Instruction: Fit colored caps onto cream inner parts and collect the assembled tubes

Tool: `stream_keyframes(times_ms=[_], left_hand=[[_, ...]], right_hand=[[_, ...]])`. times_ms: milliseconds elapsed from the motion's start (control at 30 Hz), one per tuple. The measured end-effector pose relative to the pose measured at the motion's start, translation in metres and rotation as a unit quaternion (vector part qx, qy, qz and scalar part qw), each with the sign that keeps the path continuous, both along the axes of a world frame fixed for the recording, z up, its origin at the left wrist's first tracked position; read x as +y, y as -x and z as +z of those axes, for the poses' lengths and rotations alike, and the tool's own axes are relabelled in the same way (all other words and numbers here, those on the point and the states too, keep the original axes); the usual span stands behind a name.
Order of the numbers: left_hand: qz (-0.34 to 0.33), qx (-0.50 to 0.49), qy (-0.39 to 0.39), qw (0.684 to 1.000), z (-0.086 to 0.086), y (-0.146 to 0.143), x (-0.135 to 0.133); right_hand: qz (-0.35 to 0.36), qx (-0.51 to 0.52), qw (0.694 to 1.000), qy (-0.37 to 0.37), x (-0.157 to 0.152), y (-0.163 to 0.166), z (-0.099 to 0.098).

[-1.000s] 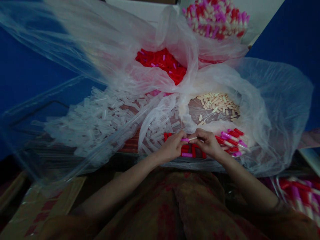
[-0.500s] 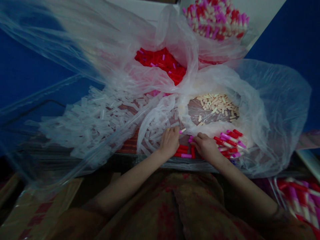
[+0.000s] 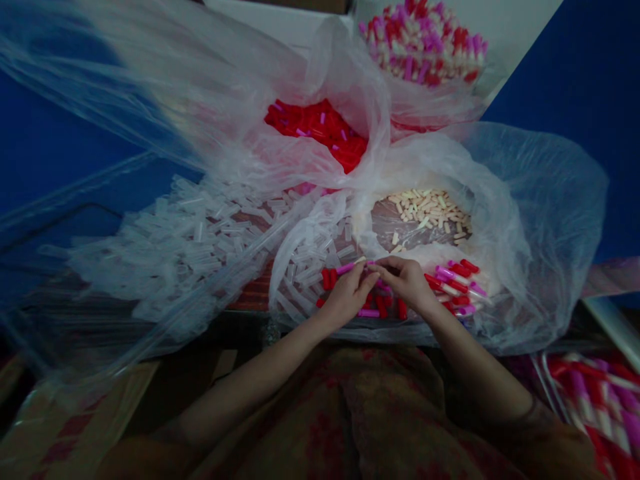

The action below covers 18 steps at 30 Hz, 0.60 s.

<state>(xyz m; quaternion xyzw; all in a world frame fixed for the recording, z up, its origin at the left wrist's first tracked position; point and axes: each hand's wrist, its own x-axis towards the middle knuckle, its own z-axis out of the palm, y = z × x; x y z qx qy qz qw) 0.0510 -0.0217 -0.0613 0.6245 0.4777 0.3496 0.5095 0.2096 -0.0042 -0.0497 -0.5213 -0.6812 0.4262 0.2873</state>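
My left hand (image 3: 347,291) and my right hand (image 3: 409,285) meet above the table's front edge, fingertips almost touching. Between them is a small pink-and-cream piece (image 3: 361,261); its cream end sticks out past my left fingers. The thumb and fingers of each hand are pinched closed on it, and the fingers partly hide it. Under and beside the hands lie loose red caps (image 3: 327,278) and pink caps (image 3: 369,313). A small pile of red and pink capped tubes (image 3: 453,283) lies right of my right hand.
Clear plastic tubes (image 3: 190,233) are heaped at the left. Cream sticks (image 3: 433,208) lie in an open plastic bag (image 3: 515,247). Behind, another bag holds red and pink caps (image 3: 320,127). Capped pieces fill a container (image 3: 425,43) at the back and another (image 3: 595,393) at lower right.
My hands were apart and have come together, the right moving left to the left one. More red and pink caps now show around my left hand. The view shifted slightly.
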Motion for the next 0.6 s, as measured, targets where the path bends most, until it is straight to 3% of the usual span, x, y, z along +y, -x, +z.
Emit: stream_keyframes(times_ms=[67, 167, 200, 267, 367, 533, 600], left_hand=[[-0.012, -0.140, 0.107, 0.984, -0.001, -0.003, 0.001], [0.041, -0.203, 0.142, 0.968, -0.003, -0.001, 0.003], [0.055, -0.190, 0.129, 0.972, -0.003, 0.001, 0.004], [0.058, -0.128, 0.084, 0.986, -0.003, 0.008, 0.005], [0.055, 0.001, -0.003, 0.998, -0.002, 0.019, 0.005], [0.023, 0.083, -0.038, 0.996, 0.006, 0.031, 0.006], [0.027, 0.089, -0.050, 0.994, 0.009, 0.033, 0.007]], right_hand=[[0.037, 0.083, 0.995, 0.033, 0.007, -0.001, 0.004], [-0.002, 0.001, 1.000, -0.010, 0.029, -0.008, 0.011], [-0.050, -0.074, 0.995, -0.042, 0.040, -0.011, 0.012], [-0.137, -0.250, 0.955, -0.082, 0.061, -0.017, 0.011], [-0.156, -0.412, 0.896, -0.058, 0.086, -0.022, 0.003], [-0.136, -0.422, 0.895, -0.052, 0.095, -0.024, -0.003], [-0.126, -0.363, 0.921, -0.065, 0.088, -0.024, 0.001]])
